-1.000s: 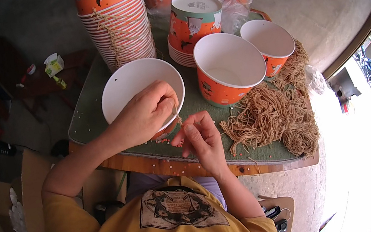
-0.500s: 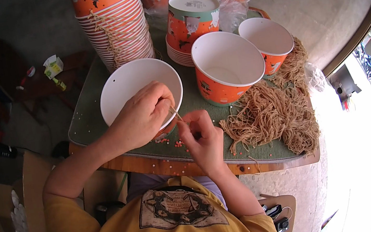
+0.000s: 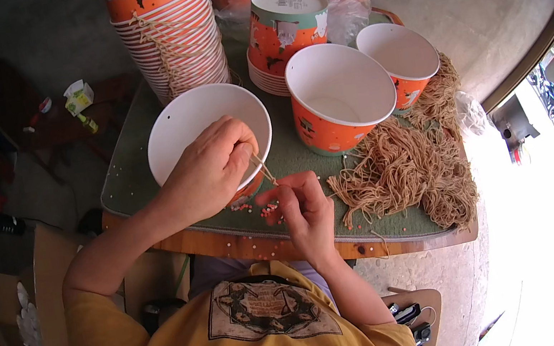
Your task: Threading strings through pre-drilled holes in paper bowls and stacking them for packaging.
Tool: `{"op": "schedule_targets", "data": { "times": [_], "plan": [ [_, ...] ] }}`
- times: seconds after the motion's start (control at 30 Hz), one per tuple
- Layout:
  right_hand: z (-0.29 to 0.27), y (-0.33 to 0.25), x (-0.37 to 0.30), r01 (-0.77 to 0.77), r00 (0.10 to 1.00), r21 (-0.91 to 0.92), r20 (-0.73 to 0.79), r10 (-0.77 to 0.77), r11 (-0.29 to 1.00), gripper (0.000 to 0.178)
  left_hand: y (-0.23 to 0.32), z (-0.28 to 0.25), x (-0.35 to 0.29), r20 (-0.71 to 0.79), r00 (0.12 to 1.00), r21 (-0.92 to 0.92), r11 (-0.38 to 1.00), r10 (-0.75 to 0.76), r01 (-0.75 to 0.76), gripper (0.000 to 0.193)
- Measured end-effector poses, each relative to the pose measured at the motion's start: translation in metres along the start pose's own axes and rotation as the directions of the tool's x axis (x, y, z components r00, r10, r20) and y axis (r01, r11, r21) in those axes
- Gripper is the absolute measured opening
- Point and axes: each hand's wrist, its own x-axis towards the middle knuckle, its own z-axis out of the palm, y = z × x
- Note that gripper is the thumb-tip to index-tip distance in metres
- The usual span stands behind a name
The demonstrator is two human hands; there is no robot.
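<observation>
A paper bucket (image 3: pixel 175 146), white inside and orange outside, stands at the table's left front with a small hole near its far rim. Over its near rim, my left hand (image 3: pixel 213 161) is closed, pinching a tan string (image 3: pixel 264 168). My right hand (image 3: pixel 306 208) is just right of the bucket, its thumb and finger pinched on the same string. The string runs short and taut between the hands. Two more open buckets stand to the right, one larger (image 3: pixel 341 94) and one smaller (image 3: pixel 400 56). How the string meets the bucket is hidden by my left hand.
A tall stack of orange buckets (image 3: pixel 174 51) with strings hanging from it rises at the back left. An upside-down bucket (image 3: pixel 287 30) tops a short stack. Tangled tan strings (image 3: pixel 399 168) heap at the right. Small orange and white discs (image 3: pixel 270 209) lie by the table's front edge.
My right hand has moved slightly right and down, drawing a longer stretch of string between the hands. My left hand stays almost where it was.
</observation>
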Motion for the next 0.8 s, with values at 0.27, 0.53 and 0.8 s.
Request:
{"op": "schedule_targets", "data": {
  "times": [0.27,0.53,0.8],
  "plan": [
    [0.011,0.005,-0.006,-0.05,0.993,0.073,0.114,0.041,0.996,0.006,0.003,0.006,0.0,-0.073,0.949,0.425,0.871,0.306,-0.247,0.011],
    [0.021,0.004,-0.014,-0.323,0.928,0.415,0.313,0.2,0.851,0.011,-0.002,-0.003,0.0,0.08,0.896,0.645,0.663,0.437,-0.381,0.022],
    [0.025,-0.005,-0.026,-0.368,0.927,0.393,0.231,0.297,0.843,0.013,0.004,0.009,-0.05,-0.291,0.874,0.456,0.859,0.389,-0.231,0.024]
  ]
}}
